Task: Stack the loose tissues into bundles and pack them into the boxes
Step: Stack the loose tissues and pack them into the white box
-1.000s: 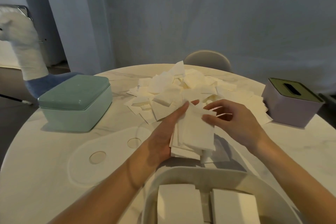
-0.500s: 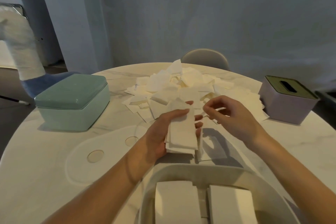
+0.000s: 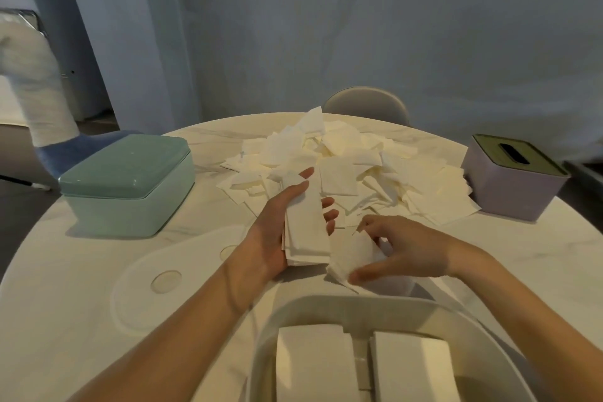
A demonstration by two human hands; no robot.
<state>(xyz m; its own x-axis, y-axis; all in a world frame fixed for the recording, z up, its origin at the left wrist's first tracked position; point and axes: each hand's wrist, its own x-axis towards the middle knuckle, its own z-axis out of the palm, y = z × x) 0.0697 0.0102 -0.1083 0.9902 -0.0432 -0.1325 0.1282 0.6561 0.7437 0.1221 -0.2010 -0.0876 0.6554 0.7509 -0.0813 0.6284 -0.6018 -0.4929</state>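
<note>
My left hand (image 3: 277, 232) grips a bundle of stacked tissues (image 3: 308, 225), thumb over the top, fingertips curling round the right edge. My right hand (image 3: 401, 250) pinches one loose tissue (image 3: 352, 258) just right of the bundle, thumb under, fingers above; the tissue looks crumpled and sits low, near the tabletop. Hands close together, not touching. The pile of loose tissues (image 3: 352, 170) lies just beyond both hands, spread across the far middle of the round table (image 3: 65, 320); its right fringe reaches almost to the lilac tissue box (image 3: 512, 186), slot lid on. Green box (image 3: 130, 183) with closed lid stands well left of the pile, near the left table edge. White box (image 3: 359, 352) is at the near edge below my hands, open, two tissue bundles inside side by side. A flat white lid-like piece (image 3: 156, 287) lies left of my left forearm. Bare tabletop shows between green box and pile, and at near left. Chair back (image 3: 365, 104) beyond the far edge.
</note>
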